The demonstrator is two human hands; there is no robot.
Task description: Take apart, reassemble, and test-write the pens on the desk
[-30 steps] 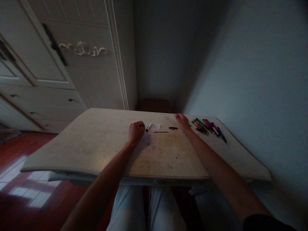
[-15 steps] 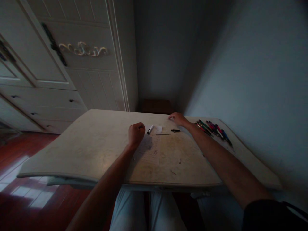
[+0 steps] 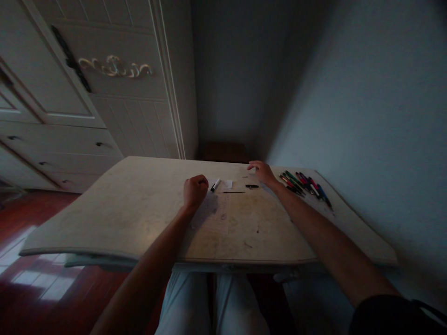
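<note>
My left hand point(image 3: 195, 191) is curled into a fist on the left side of the desk; whatever its fingers close on, if anything, is hidden. Just right of it lies a white pen with a black end point(image 3: 215, 185), beside a small white scrap of paper point(image 3: 228, 184). A thin dark refill-like stick point(image 3: 233, 192) and a short black pen part point(image 3: 252, 186) lie farther right. Over the far edge area of the desk, my right hand point(image 3: 261, 172) has its fingers stretched out and apart, holding nothing visible. A tiny dark piece point(image 3: 245, 177) is below its fingertips.
A written-on paper sheet point(image 3: 214, 216) lies near the desk's middle. Several coloured pens point(image 3: 307, 184) are heaped at the right, near the wall point(image 3: 366, 116). The pale desk point(image 3: 122, 209) has small dark bits near its front edge. A white cabinet point(image 3: 139, 121) stands at the left.
My right hand has lifted slightly from the desk surface and its fingers have spread. A tiny piece now shows below them. My left hand stays closed; the whole view has shifted slightly.
</note>
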